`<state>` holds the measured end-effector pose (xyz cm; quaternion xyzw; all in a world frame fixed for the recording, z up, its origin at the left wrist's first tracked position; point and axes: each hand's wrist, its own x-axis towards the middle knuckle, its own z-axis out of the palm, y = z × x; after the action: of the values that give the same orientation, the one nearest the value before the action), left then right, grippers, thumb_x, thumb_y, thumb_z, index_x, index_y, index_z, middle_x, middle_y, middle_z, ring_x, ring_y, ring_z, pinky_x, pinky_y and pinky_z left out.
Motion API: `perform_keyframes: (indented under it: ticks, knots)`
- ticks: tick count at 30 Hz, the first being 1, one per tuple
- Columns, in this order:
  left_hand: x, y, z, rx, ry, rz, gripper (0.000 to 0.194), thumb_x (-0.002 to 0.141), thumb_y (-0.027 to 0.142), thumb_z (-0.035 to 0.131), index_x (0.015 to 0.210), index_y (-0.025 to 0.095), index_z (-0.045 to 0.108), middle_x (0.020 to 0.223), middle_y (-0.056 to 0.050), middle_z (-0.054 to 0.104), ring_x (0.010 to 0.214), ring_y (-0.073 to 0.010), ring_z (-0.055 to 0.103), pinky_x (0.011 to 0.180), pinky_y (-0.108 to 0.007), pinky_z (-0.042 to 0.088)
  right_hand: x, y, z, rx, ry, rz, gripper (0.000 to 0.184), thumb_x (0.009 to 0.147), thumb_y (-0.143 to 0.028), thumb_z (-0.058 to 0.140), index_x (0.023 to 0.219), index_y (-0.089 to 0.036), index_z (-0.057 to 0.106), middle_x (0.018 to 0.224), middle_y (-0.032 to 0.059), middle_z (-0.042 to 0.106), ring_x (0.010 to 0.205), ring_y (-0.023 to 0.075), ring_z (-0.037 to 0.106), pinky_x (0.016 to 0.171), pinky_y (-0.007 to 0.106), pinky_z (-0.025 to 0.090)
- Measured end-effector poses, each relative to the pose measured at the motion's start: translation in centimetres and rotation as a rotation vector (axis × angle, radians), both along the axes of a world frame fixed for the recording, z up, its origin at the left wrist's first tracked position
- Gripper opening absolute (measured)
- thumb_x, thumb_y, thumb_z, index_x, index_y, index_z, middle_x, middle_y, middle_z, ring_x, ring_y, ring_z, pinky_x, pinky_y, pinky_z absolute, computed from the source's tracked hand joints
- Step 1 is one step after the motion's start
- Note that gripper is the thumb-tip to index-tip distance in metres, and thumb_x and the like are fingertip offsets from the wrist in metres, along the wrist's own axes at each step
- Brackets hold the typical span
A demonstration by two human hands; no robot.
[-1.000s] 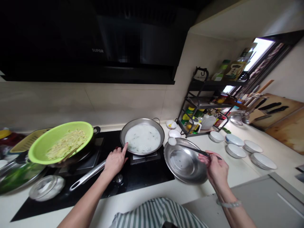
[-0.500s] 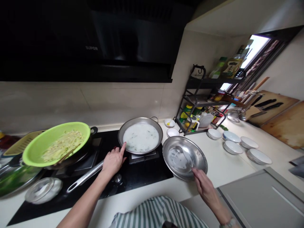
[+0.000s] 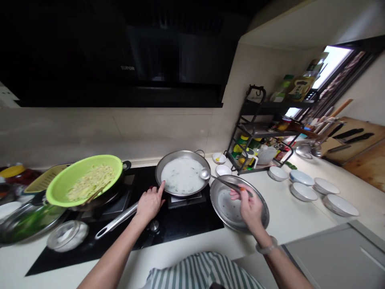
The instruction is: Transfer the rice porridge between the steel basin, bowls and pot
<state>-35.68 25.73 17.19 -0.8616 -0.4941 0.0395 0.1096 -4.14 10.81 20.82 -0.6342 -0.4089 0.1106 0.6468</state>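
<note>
My left hand (image 3: 150, 204) is closed round the silver handle (image 3: 118, 220) of a steel frying pan (image 3: 159, 170), its index finger stretched along toward the rim. White, milky soup (image 3: 183, 176) with green bits fills much of the pan, which sits on the hob. In my right hand (image 3: 251, 204) is a metal spoon (image 3: 224, 182), gripped by its handle. The spoon's round head hangs at the pan's right rim, over the soup's edge. Below this hand, a wide steel basin (image 3: 231, 212) with a little whitish residue stands partly on the hob, partly on the counter.
A green colander (image 3: 57, 182) of bean sprouts, with chopsticks, rests over a dark pan at left. A glass jar (image 3: 67, 237) and lidded pan (image 3: 33, 228) stand near it. Small dishes (image 3: 219, 157) sit by a spice rack (image 3: 255, 130); several bowls (image 3: 303, 192) are at right.
My right hand has lifted the spoon out of the steel basin and swung its head left to the pan's rim. The left hand stays on the pan's handle; the view has shifted slightly.
</note>
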Motion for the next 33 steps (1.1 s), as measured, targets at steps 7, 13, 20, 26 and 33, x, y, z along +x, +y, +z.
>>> perform_keyframes:
  ticks: [7,13,20,26,33]
  knots:
    - [0.2,-0.2,0.3,-0.017,-0.005,0.025,0.068,0.090,0.035,0.046,0.150,0.016,0.019,0.106,-0.016,0.059,0.093,-0.0261,0.056,0.078,-0.034,0.040,-1.2,4.5,-2.4,-0.014,-0.482,0.176,0.024,0.088,-0.028,0.042,0.099,-0.018,0.062,0.080,0.0087,0.069,0.070,0.0209,0.067,0.071,0.035,0.056]
    - [0.1,-0.1,0.2,-0.023,-0.016,0.020,0.068,0.090,0.035,0.044,0.150,0.016,0.018,0.107,-0.017,0.058,0.093,-0.0274,0.056,0.077,-0.036,0.041,-1.2,5.5,-2.2,-0.095,-0.034,0.044,0.027,0.089,-0.038,0.041,0.097,-0.017,0.055,0.063,0.0061,0.067,0.054,0.0216,0.066,0.055,0.035,0.056]
    - [0.1,-0.1,0.0,-0.016,-0.015,0.029,0.069,0.090,0.036,0.046,0.150,0.017,0.019,0.108,-0.017,0.058,0.093,-0.0265,0.056,0.078,-0.035,0.040,0.3,5.7,-2.3,-0.027,0.384,-0.035,0.020,0.082,-0.040,0.050,0.088,-0.021,0.052,0.061,0.0066,0.068,0.055,0.0257,0.069,0.053,0.037,0.057]
    - [0.1,-0.2,0.0,-0.010,-0.017,0.028,0.068,0.090,0.035,0.046,0.150,0.017,0.020,0.107,-0.016,0.058,0.093,-0.0263,0.056,0.078,-0.035,0.039,0.2,5.3,-2.1,-0.027,0.370,-0.040,0.021,0.081,-0.040,0.050,0.089,-0.021,0.052,0.061,0.0063,0.068,0.054,0.0261,0.069,0.053,0.039,0.057]
    - [0.2,-0.2,0.3,-0.022,-0.003,0.026,0.068,0.090,0.034,0.045,0.150,0.016,0.019,0.107,-0.017,0.058,0.093,-0.0269,0.055,0.078,-0.035,0.040,0.2,5.2,-1.5,-0.005,0.435,-0.047,0.015,0.079,-0.035,0.052,0.087,-0.022,0.053,0.058,0.0055,0.068,0.053,0.0263,0.068,0.050,0.038,0.056]
